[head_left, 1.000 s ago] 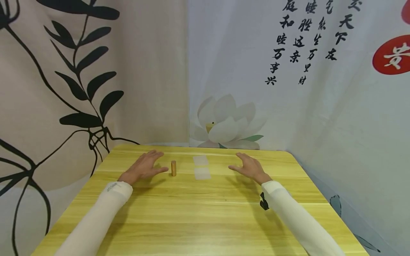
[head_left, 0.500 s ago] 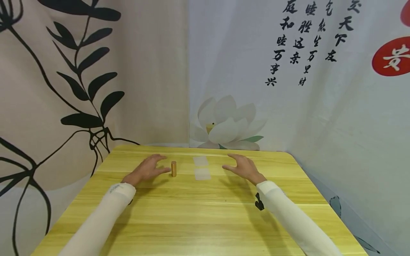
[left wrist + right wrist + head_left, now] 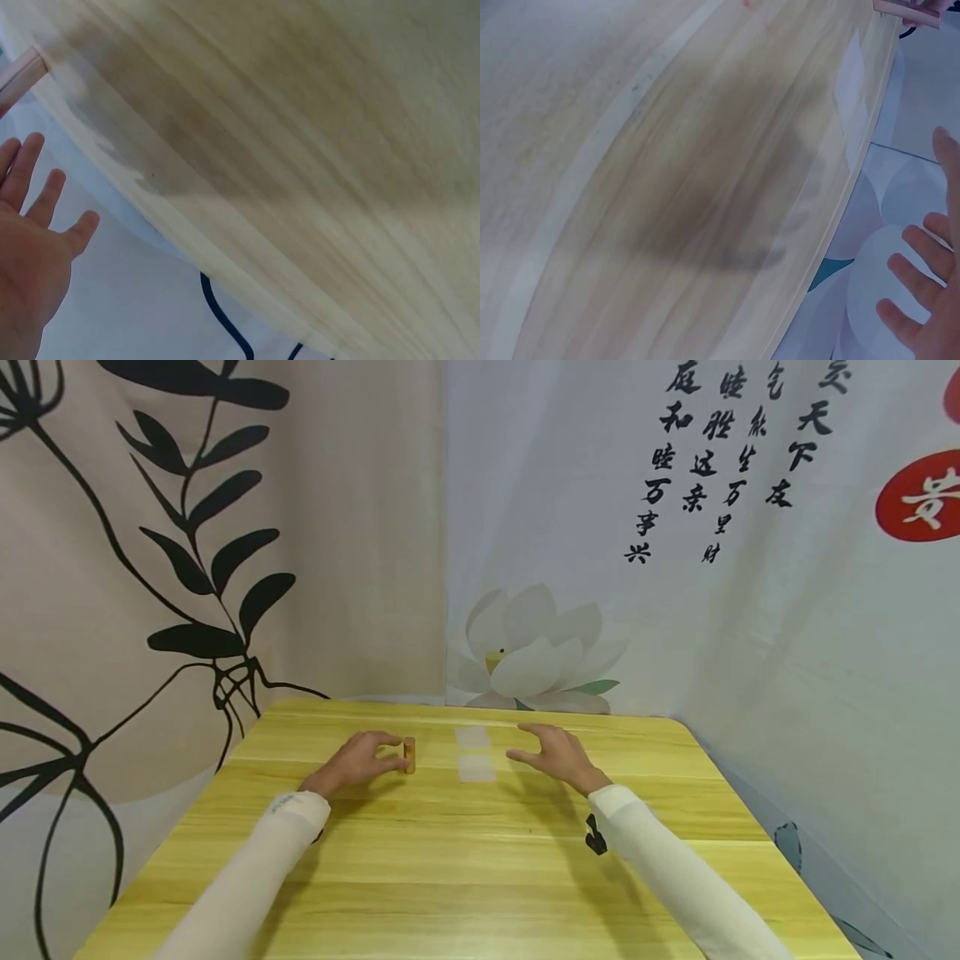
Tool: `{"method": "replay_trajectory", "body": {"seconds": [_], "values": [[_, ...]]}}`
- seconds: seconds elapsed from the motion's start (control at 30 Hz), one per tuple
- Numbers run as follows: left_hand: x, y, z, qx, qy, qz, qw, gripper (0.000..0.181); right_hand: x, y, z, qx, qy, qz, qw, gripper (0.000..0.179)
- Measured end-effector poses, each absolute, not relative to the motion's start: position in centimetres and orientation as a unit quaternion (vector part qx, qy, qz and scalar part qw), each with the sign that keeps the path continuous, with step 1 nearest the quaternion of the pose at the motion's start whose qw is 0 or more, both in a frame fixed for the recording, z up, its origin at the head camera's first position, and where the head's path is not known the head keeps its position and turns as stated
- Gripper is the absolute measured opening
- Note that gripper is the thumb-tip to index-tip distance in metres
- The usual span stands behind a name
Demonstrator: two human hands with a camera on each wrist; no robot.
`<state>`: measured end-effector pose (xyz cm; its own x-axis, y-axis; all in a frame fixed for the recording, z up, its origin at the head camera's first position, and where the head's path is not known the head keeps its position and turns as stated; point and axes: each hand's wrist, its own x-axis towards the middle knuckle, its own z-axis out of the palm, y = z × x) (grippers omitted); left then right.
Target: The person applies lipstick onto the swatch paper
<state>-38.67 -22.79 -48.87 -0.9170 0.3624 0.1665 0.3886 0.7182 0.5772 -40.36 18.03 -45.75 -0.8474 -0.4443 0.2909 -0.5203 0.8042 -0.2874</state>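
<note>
A copper-coloured cylinder [image 3: 411, 750] stands upright on the yellow wood-grain table [image 3: 450, 860], left hand [image 3: 358, 762] spread at its left, contact unclear; right hand [image 3: 560, 757] spread at its right, past two whitish squares [image 3: 476, 768].

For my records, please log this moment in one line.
left hand: at upright cylinder, contact unclear | right hand: empty, near two pale squares
</note>
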Motion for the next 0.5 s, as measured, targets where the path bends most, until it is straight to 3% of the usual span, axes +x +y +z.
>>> {"method": "replay_trajectory", "body": {"seconds": [0.33,0.5], "values": [[-38.5,-21.9,-49.1,-0.211,-0.922,-0.324,0.024,0.041,-40.2,17.0,-45.6,0.274,-0.940,0.174,0.105,0.069],[-38.4,-21.6,-49.2,-0.215,-0.916,-0.338,0.012,0.018,-40.1,16.5,-45.7,0.290,-0.934,0.177,0.111,0.068]]}}
